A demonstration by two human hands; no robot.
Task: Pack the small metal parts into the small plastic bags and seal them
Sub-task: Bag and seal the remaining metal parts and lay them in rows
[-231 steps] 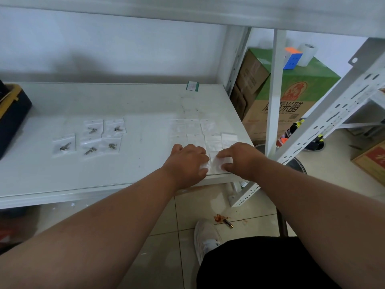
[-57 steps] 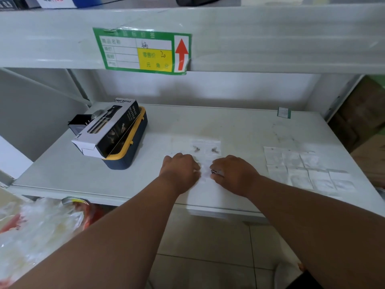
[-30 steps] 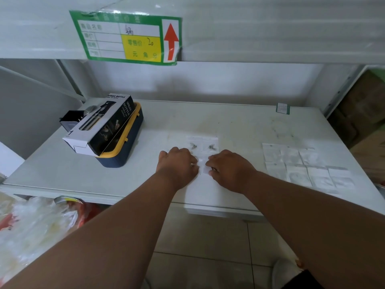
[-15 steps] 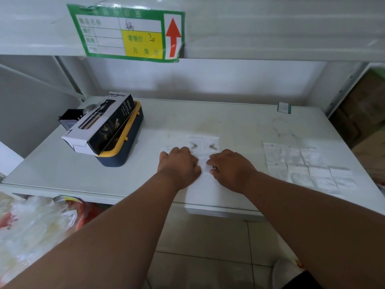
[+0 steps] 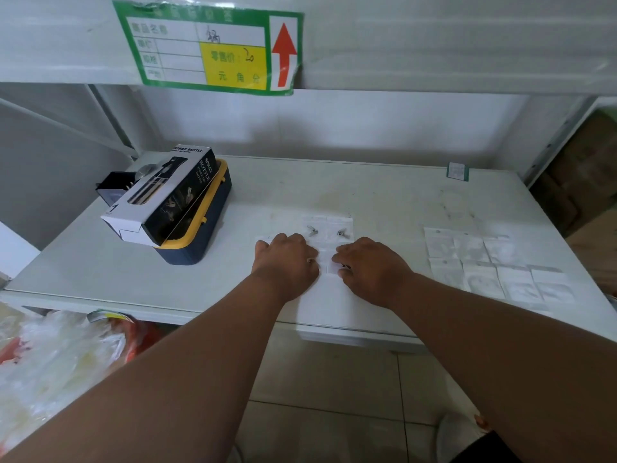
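On the white desk (image 5: 384,195), near its front edge, two hands work a small plastic bag.

By the left edge a spray bottle box (image 5: 160,192) lies on a navy and yellow case (image 5: 200,228). At the middle, the left hand (image 5: 287,262) and right hand (image 5: 370,270), knuckles up and fingers curled, pinch the small bag (image 5: 326,262) between them; two filled bags (image 5: 329,228) with metal parts lie just behind. Empty bags (image 5: 494,265) spread toward the right edge. A green price label (image 5: 213,48) hangs on the shelf above.

Fingertips of left hand (image 5: 285,262) and right hand (image 5: 372,270) curled under, hidden. Bag (image 5: 327,262) between them mostly covered; contents unreadable. Label (image 5: 213,51) handwriting blurred. Shoe (image 5: 457,439) cut off by bottom edge.
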